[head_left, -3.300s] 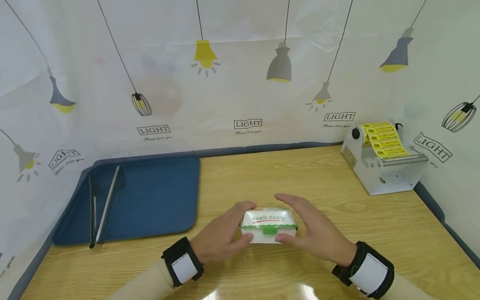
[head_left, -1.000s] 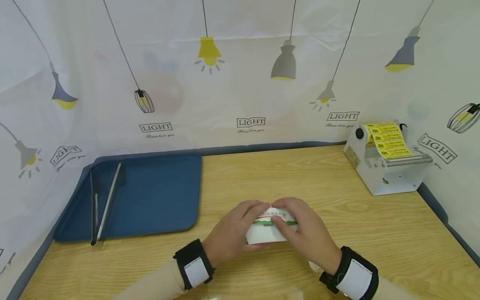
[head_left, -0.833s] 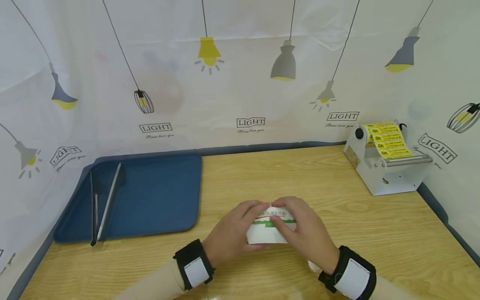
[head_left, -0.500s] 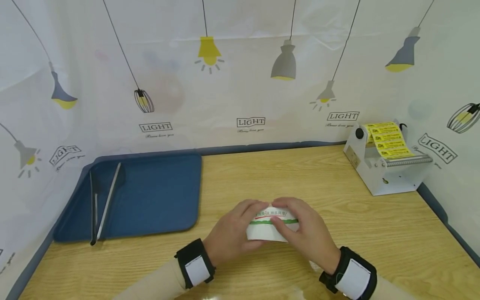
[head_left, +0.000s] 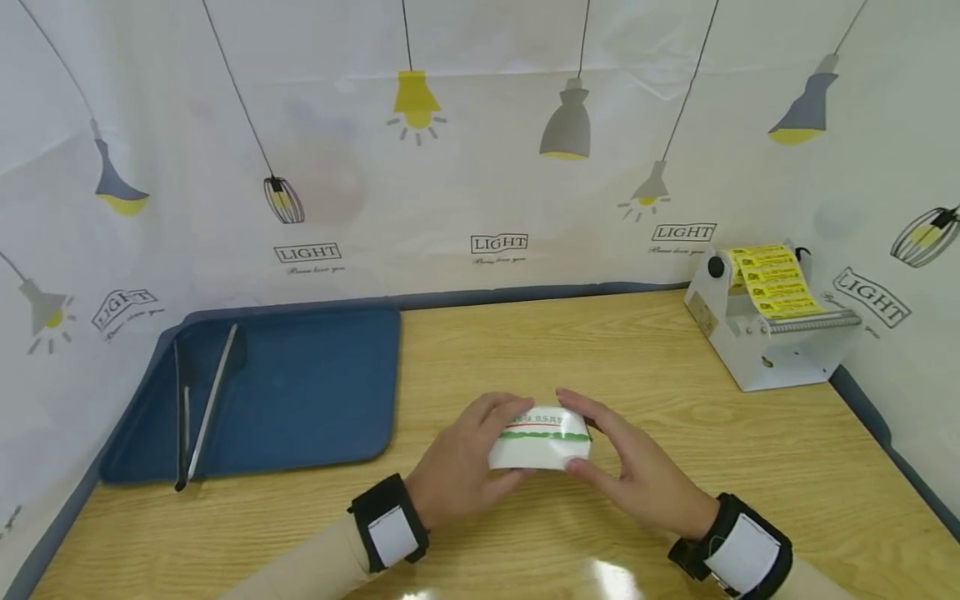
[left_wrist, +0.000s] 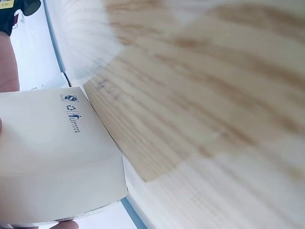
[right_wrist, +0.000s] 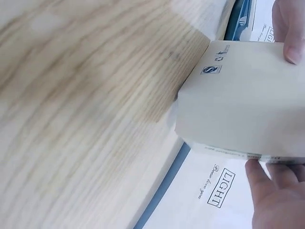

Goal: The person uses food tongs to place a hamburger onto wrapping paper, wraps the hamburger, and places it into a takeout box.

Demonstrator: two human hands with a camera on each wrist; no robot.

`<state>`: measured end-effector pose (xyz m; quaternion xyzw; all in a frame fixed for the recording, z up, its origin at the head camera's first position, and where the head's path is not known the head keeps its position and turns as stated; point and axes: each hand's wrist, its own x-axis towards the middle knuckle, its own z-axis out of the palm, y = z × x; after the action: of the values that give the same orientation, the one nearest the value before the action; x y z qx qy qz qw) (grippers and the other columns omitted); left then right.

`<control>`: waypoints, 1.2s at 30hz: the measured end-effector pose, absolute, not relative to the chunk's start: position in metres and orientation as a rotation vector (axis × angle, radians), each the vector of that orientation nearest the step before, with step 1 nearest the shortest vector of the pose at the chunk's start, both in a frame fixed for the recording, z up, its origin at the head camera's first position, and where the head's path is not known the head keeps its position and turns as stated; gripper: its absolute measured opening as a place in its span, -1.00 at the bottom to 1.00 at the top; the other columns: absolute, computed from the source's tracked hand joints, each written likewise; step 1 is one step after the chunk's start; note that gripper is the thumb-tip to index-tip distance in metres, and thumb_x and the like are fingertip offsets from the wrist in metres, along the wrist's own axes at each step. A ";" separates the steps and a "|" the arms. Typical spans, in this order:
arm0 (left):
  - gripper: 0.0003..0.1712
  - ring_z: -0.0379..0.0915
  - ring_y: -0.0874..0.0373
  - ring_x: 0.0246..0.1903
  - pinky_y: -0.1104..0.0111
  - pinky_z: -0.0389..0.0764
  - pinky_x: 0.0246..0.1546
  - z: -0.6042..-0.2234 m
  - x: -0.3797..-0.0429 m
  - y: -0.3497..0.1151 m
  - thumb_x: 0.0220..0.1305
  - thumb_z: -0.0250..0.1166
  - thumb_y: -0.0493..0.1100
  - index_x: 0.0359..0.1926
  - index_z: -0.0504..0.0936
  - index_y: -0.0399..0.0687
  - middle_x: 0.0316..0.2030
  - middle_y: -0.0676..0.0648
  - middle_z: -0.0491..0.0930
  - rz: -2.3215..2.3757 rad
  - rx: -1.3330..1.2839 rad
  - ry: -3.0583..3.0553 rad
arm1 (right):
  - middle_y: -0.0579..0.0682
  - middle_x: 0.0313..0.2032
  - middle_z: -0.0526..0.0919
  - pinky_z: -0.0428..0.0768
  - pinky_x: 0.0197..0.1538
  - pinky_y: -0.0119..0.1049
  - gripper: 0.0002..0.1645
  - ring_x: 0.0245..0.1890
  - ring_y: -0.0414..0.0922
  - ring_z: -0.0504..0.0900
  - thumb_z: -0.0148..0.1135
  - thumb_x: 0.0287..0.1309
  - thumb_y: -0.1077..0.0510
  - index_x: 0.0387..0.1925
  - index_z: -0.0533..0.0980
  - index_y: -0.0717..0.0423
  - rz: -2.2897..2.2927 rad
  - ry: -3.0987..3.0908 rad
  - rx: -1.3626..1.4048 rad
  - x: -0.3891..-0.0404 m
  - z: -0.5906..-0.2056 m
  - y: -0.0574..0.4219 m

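A small white paper burger box [head_left: 540, 446] with a green wavy band and red print is between my hands, tilted. My left hand [head_left: 465, 454] grips its left end, thumb low on the near side and fingers over the top. At the right end, my right hand [head_left: 645, 467] holds the box with the thumb on its lower corner and fingers behind. The right wrist view shows the plain underside of the box [right_wrist: 238, 100] with small blue marks, the right hand's fingertips [right_wrist: 255, 169] touching one side. Both wrists wear black bands.
A blue tray [head_left: 322, 392] lies at the left, with metal tongs [head_left: 210, 408] on it. At the back right stands a white label dispenser [head_left: 787, 350] with a roll of yellow labels [head_left: 776, 283]. A lamp-print curtain [head_left: 480, 150] closes off the wood table's [head_left: 480, 350] back and sides.
The box has turned, and its green front tab is out of sight. Since half a second ago my right hand has spread wider, its thumb moving from the box's top to the lower corner.
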<state>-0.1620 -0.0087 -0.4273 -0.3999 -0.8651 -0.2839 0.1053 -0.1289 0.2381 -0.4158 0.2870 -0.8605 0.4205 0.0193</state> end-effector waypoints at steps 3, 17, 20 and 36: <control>-0.11 0.29 0.24 0.10 0.37 0.48 0.02 -0.427 -0.162 -0.010 0.07 0.39 0.06 0.37 0.17 0.10 0.18 0.01 0.29 -0.838 -1.174 -2.557 | -0.15 0.38 0.15 0.32 0.24 -0.15 -0.18 0.33 -0.13 0.22 0.21 0.20 0.01 0.41 0.07 -0.13 1.255 -2.689 0.876 -0.130 -0.416 0.240; -0.12 0.28 0.27 0.07 0.39 0.47 0.01 -0.425 -0.164 -0.015 0.01 0.43 0.09 0.31 0.23 0.06 0.20 0.04 0.26 -0.862 -1.140 -2.600 | -0.16 0.27 0.35 0.55 0.01 -0.28 -0.20 0.20 -0.20 0.38 0.32 0.03 -0.06 0.32 0.24 -0.21 1.268 -2.701 0.810 -0.134 -0.411 0.234; -0.08 0.23 0.21 0.14 0.34 0.42 0.08 -0.425 -0.166 -0.016 -0.05 0.47 0.09 0.30 0.24 0.03 0.22 0.00 0.23 -0.803 -1.152 -2.576 | -0.12 0.30 0.31 0.53 0.04 -0.31 -0.18 0.21 -0.20 0.36 0.36 0.01 -0.01 0.31 0.24 -0.12 1.152 -2.730 0.809 -0.136 -0.411 0.230; -0.39 0.08 0.16 0.24 0.38 0.45 0.07 -0.434 -0.161 -0.030 0.05 0.41 0.07 0.16 0.48 0.17 0.23 -0.03 0.20 -0.684 -1.258 -2.628 | 0.02 0.27 0.24 0.51 0.08 -0.24 -0.11 0.28 -0.06 0.20 0.55 -0.26 0.15 0.20 0.35 -0.02 0.568 -2.750 0.873 -0.135 -0.432 0.217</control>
<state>-0.1613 -0.0295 -0.4345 -0.4192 -0.8757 -0.2279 0.0743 -0.1352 0.2172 -0.4320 0.2954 -0.9304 0.1924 0.1005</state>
